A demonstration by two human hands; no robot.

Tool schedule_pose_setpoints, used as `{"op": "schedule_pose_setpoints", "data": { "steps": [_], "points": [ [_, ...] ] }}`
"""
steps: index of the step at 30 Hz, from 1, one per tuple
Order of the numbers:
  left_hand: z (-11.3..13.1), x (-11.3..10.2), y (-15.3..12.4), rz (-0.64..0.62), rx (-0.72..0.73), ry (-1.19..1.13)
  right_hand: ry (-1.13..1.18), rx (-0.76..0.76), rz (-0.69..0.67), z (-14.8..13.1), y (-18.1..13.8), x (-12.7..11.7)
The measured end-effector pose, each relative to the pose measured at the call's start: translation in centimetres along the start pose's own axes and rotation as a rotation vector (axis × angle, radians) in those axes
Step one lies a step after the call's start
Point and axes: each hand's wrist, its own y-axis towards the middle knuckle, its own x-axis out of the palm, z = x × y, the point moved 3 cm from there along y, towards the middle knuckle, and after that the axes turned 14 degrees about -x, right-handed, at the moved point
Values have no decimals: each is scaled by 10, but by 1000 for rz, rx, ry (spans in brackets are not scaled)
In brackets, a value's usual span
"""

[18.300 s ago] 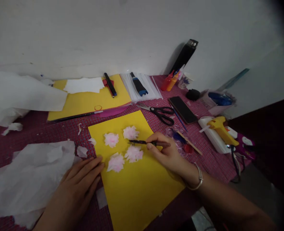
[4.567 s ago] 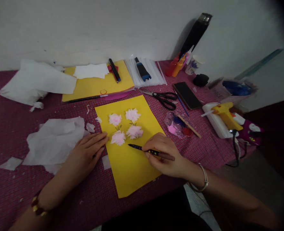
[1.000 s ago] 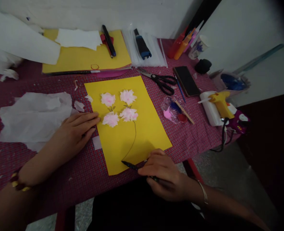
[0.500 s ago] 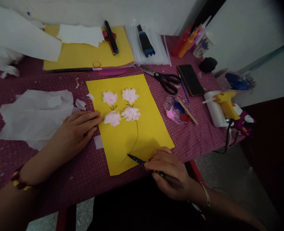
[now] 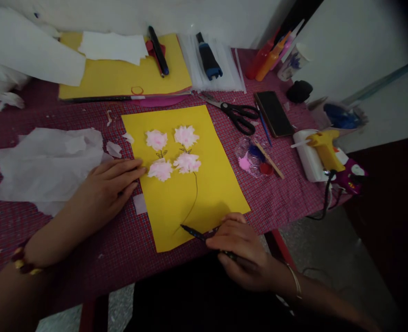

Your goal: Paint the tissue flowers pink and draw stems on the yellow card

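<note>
A yellow sheet of paper (image 5: 210, 193) lies on the checked tablecloth, bearing several pale pink paper flowers (image 5: 187, 163) with small drawn leaves between them. From the lower right flower a thin curved stem line (image 5: 196, 193) runs down toward the sheet's bottom edge. My right hand (image 5: 240, 251) grips a dark pen (image 5: 193, 232), its tip at the lower end of that line. Flat at the sheet's left edge rests my left hand (image 5: 115, 186), fingers stretched out and holding nothing.
Crumpled white tissue paper (image 5: 48, 166) lies left. Black-handled scissors (image 5: 236, 113), a phone (image 5: 274, 114), a paint palette (image 5: 254, 157) with a wooden stick and a yellow glue gun (image 5: 326, 147) are at right. Behind are another yellow sheet (image 5: 114, 80) and a blue-black cutter (image 5: 209, 57).
My right hand and the pen tip have shifted slightly left and down along the stem's lower end. My left hand stays in place on the sheet's edge.
</note>
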Motion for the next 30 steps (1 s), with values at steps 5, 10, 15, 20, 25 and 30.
{"op": "schedule_pose_setpoints", "data": {
  "steps": [5, 10, 15, 20, 25, 30],
  "points": [
    [2, -2, 0, 3, -9, -16, 101, -75, -102, -5, 2, 9],
    [3, -3, 1, -52, -45, -1, 56, -4, 27, 1, 2, 6],
    [2, -2, 0, -29, -19, -10, 176, -50, -110, -1, 4, 17],
    [0, -1, 0, -31, 1, 2, 281, -45, -27, 8, 7, 5],
    [-3, 1, -1, -22, -9, -1, 160, 134, 197, 32, 17, -43],
    [-4, 1, -2, -22, -9, 10, -46, 165, 157, 51, 59, -66]
  ]
}}
